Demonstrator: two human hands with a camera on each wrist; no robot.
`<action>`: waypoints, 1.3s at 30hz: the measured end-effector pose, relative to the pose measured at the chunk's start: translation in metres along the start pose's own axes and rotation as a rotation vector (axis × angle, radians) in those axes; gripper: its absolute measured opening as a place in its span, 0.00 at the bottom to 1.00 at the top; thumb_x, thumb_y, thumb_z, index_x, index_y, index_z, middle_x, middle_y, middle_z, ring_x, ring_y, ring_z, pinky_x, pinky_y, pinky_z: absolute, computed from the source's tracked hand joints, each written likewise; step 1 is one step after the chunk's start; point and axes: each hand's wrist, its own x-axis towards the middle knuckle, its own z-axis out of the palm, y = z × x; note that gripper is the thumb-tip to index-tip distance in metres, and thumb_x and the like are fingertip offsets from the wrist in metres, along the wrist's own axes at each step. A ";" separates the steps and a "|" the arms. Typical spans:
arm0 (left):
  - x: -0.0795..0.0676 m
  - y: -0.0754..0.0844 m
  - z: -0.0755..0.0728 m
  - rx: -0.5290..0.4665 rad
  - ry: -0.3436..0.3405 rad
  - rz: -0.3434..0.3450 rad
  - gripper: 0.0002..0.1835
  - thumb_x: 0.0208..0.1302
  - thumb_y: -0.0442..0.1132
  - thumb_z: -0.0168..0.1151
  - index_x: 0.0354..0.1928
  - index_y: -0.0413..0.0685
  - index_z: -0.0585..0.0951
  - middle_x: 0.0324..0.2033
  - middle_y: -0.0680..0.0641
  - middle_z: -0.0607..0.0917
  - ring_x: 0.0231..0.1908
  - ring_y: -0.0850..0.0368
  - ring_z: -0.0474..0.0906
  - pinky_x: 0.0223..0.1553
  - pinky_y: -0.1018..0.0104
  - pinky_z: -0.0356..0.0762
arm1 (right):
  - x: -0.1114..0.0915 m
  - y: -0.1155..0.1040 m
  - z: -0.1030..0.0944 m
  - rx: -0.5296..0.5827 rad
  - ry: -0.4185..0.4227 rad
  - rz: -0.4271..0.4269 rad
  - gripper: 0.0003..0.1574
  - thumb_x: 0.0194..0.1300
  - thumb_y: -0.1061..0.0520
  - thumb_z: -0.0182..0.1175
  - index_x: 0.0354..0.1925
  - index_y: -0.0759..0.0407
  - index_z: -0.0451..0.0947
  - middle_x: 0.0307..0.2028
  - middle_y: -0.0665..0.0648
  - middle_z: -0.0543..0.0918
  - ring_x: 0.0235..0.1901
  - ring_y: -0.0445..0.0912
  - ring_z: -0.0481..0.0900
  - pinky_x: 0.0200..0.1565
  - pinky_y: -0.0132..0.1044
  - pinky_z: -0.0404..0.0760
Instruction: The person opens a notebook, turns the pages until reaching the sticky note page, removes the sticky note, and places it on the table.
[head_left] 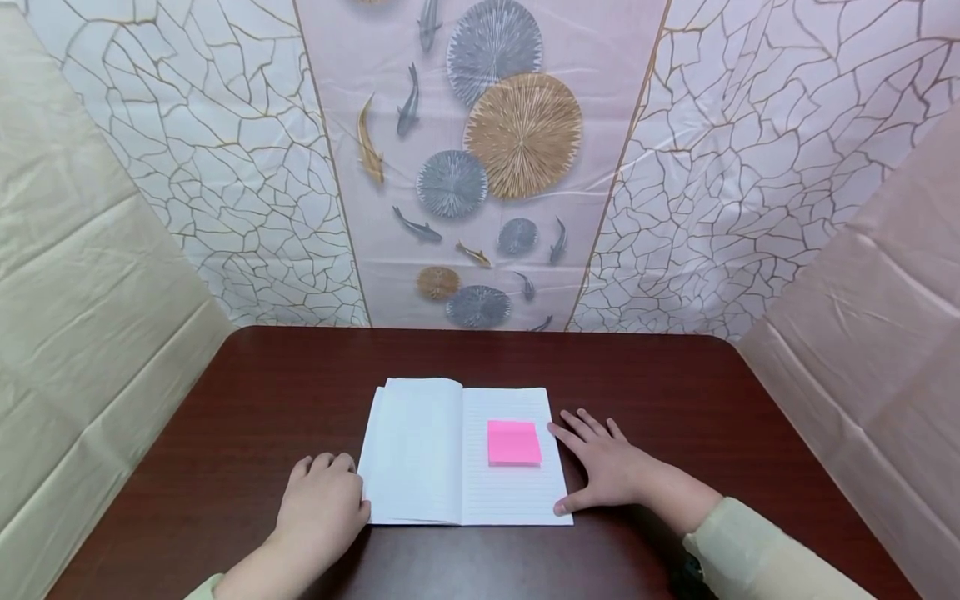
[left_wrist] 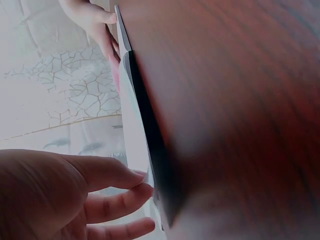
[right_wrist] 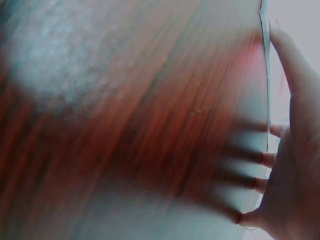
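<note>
An open notebook (head_left: pixel 416 450) lies on the dark wooden table, lined on its right page. On that page sits a pink sticky note pad (head_left: pixel 513 442). My left hand (head_left: pixel 321 500) is at the notebook's left edge; in the left wrist view its thumb and forefinger pinch the page edge (left_wrist: pixel 135 135). Across from it, my right hand (head_left: pixel 611 468) spreads its fingers beside the right edge. Its thumb touches the page near the lower right corner, and the forefinger tip is right at the edge higher up. The other fingertips (right_wrist: pixel 260 185) rest on the table.
The reddish-brown table (head_left: pixel 285 383) extends around the notebook on every side. Behind it hangs a patterned cloth (head_left: pixel 480 208) with fish and round shapes. Pale draped cloths close off the left (head_left: pixel 82 333) and right sides (head_left: pixel 870 333).
</note>
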 end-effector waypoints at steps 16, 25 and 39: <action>0.003 -0.003 0.006 0.002 -0.104 0.009 0.09 0.51 0.38 0.67 0.17 0.47 0.80 0.24 0.49 0.72 0.34 0.46 0.73 0.49 0.40 0.71 | -0.002 -0.002 -0.002 -0.008 0.008 0.006 0.77 0.40 0.10 0.57 0.77 0.50 0.53 0.76 0.63 0.52 0.75 0.64 0.46 0.63 0.75 0.50; 0.004 -0.005 0.004 0.021 -0.127 -0.019 0.10 0.52 0.44 0.69 0.21 0.47 0.83 0.26 0.47 0.75 0.36 0.43 0.76 0.49 0.37 0.71 | -0.001 -0.004 -0.006 -0.007 -0.010 0.017 0.78 0.40 0.09 0.55 0.78 0.49 0.52 0.76 0.62 0.52 0.75 0.63 0.45 0.64 0.73 0.49; 0.010 0.001 0.006 -0.012 -0.088 -0.016 0.11 0.53 0.44 0.68 0.28 0.47 0.77 0.27 0.47 0.74 0.37 0.44 0.75 0.46 0.41 0.73 | 0.000 -0.002 -0.003 0.004 -0.021 0.018 0.78 0.39 0.09 0.56 0.78 0.48 0.52 0.77 0.62 0.51 0.75 0.63 0.45 0.65 0.73 0.49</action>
